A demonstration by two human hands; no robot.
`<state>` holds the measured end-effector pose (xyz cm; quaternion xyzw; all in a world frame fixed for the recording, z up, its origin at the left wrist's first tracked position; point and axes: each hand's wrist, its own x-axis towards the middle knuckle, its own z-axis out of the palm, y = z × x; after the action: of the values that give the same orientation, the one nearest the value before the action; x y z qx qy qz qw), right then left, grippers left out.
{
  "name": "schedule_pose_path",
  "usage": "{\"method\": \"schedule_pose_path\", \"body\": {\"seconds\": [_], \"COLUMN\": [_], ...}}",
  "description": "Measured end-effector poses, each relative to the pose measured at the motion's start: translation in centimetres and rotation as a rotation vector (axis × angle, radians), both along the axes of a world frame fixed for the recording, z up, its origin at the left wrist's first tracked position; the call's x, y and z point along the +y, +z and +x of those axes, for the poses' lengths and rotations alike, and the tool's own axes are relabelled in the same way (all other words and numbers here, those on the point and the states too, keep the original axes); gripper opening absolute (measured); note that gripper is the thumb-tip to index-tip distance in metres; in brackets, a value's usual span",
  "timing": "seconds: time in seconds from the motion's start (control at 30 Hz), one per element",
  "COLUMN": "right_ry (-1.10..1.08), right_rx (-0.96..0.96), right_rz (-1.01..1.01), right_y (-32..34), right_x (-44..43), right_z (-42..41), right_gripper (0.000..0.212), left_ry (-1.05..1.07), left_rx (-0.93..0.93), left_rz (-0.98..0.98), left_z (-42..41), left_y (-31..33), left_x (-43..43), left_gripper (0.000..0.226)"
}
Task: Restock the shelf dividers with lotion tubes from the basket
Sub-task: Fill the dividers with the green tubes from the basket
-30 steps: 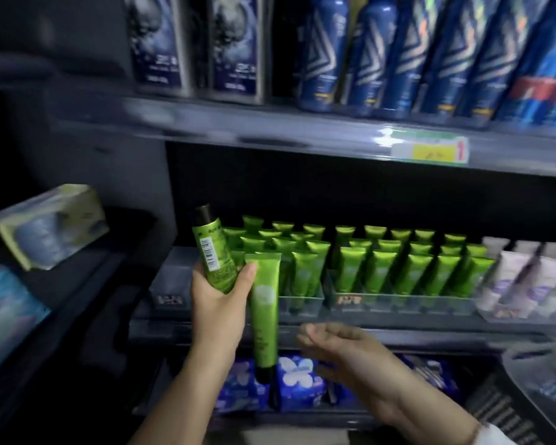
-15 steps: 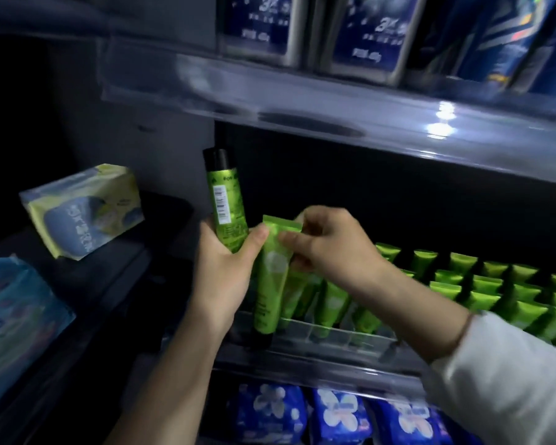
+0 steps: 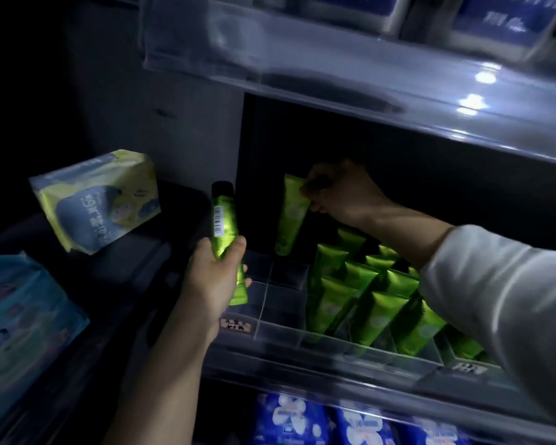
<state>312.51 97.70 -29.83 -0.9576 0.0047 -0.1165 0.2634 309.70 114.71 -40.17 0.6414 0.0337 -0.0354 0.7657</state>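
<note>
The clear dividers (image 3: 281,334) at centre right hold green tubes (image 3: 381,316) standing crimped end up in rows; about ten show, and the sleeve (image 3: 507,303) hides others. Two more are in hand. The right hand (image 3: 341,191), upper centre, pinches the crimped end of a tube (image 3: 291,216) with curled fingers, hanging it over the back of the leftmost lanes. The left hand (image 3: 212,277), centre, wraps round a capped tube (image 3: 223,226), black cap up, barcode showing. One yellow-blue pack (image 3: 97,200) sits at left.
</note>
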Motion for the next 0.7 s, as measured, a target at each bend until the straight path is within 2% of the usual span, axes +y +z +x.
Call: {"method": "schedule_pose_path", "body": {"seconds": [0.13, 0.2, 0.23, 0.27, 0.33, 0.7], "right_ry": [-0.015, -0.009, -0.001, 0.001, -0.003, -0.092], "right_rx": [0.123, 0.162, 0.165, 0.18, 0.213, 0.236], "right_rz": [-0.118, -0.226, -0.271, -0.309, -0.374, -0.509], "right_y": [-1.3, -2.0, -2.3, -2.5, -3.0, -2.9], "right_x": [-0.5, -0.8, -0.9, -0.9, -1.0, -2.0], "right_z": [0.9, 1.0, 0.9, 0.8, 0.6, 0.7], "right_gripper": [0.023, 0.012, 0.014, 0.02, 0.024, 0.022], "left_ry": [-0.071, -0.096, -0.104, -0.109, -0.132, -0.145], "left_rx": [0.009, -0.014, -0.025, -0.043, -0.072, -0.132], "left_rz": [0.043, 0.087, 0.123, 0.132, 0.115, 0.173], "left_z": [-0.1, -0.2, -0.4, -0.5, -0.9, -1.2], "left_y": [-0.4, -0.5, -0.4, -0.4, -0.1, -0.1], "left_x": [0.0, -0.1, -0.1, -0.1, -0.1, -0.3], "left_gripper": [0.018, 0.03, 0.035, 0.029, 0.002, 0.014]}}
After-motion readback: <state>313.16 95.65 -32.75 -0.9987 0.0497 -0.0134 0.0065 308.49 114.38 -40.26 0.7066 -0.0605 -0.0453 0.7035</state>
